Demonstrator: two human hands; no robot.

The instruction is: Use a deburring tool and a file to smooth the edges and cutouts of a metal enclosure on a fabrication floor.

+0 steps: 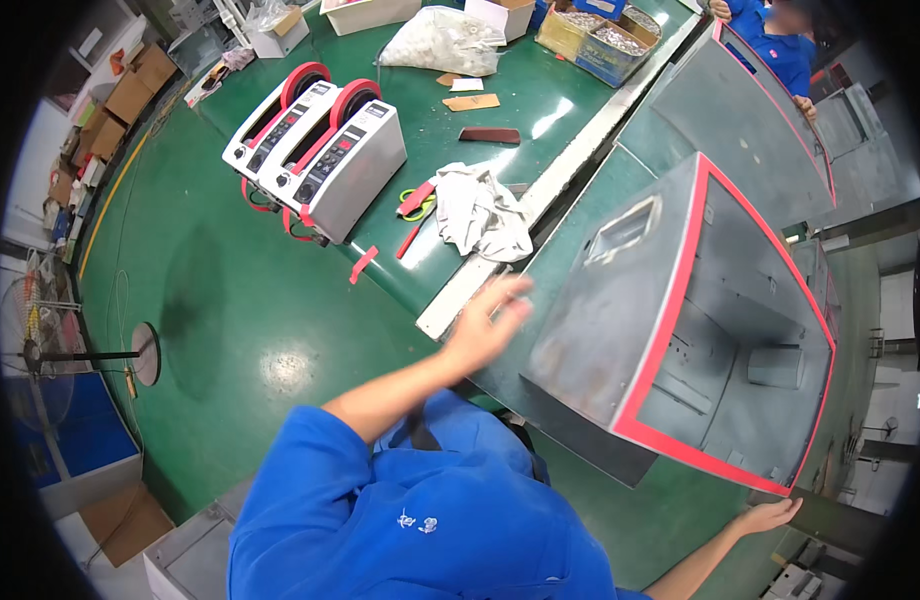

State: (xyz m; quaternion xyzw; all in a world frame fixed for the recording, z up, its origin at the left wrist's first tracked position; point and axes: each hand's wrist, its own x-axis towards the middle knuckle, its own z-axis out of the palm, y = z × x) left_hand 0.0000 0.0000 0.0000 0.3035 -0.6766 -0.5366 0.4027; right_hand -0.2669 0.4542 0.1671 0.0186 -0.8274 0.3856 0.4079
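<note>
Centre frame: left hand [488, 325], fingers spread, empty, steadies the near corner of the grey metal housing [620, 300]. Lower right: right hand [770, 517], flat and open, braces its red-taped rim [680, 450].

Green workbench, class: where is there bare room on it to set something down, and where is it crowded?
Bare green bench lies between the dark red strip and the boxes of small parts. Another patch lies behind the two tape dispensers. It is crowded around the white cloth and scissors.
</note>
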